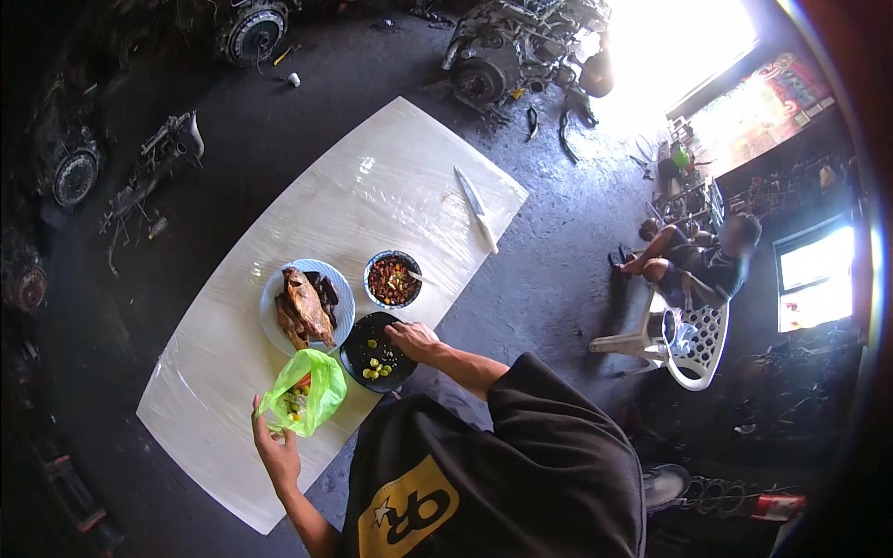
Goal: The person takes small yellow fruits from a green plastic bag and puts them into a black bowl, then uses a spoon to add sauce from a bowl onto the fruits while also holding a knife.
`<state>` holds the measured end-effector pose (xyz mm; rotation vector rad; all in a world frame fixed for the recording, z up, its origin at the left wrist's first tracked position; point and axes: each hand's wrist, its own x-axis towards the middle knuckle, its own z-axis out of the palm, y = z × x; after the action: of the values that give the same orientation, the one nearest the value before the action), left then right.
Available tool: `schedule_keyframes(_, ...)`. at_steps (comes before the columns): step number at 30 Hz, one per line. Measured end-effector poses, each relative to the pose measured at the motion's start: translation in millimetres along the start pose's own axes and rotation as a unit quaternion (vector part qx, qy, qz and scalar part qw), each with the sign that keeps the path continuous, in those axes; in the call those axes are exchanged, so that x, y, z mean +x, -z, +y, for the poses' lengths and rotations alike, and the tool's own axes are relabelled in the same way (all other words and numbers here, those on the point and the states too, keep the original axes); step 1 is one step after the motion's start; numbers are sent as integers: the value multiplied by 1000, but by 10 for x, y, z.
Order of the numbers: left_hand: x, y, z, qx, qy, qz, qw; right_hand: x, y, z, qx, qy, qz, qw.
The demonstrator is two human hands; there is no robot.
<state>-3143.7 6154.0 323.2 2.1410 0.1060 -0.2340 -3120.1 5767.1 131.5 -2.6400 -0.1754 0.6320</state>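
Plate (pixel 358 352), black, at table (pixel 233 307) edge | left grip (pixel 277 456): holding green bag (pixel 321 386) | right grip (pixel 416 341): at rim, closure unclear | table extends leftward

Daylight pours from a blown-out opening (pixel 679 46) at the upper right and a smaller, glaring window (pixel 819 279) at the right. Nearby floor (pixel 605 209) shines bluish, while the left side sinks into murky shadow. Small glints streak the table (pixel 326 223), whose edges bow under fisheye distortion. A pale flare arcs along the right rim.
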Motion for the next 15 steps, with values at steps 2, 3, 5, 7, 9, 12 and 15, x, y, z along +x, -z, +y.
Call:
schedule_keyframes(2,7,-9,-29,3,-12,0,1000,-50,-57,-10,-1,-1,48,999)
schedule_keyframes(3,2,-13,-20,4,-24,-5,1000,-79,-100,5,0,1,48,999)
schedule_keyframes(5,9,-25,19,-5,-26,-2,1000,-94,-115,13,-12,8,55,998)
schedule_keyframes(7,17,-19,66,-4,-8,-21,1000,-52,-71,-24,-24,17,45,999)
schedule_keyframes(9,-10,2,65,-7,-5,-15,1000,-61,50,-158,39,-55,-21,997)
schedule_keyframes(12,-11,-15,100,3,-10,-15,1000,-58,-56,-2,-13,-17,4,1000)
schedule_keyframes(15,-3,2,117,11,-10,-6,1000,36,-46,41,-66,19,-23,997)
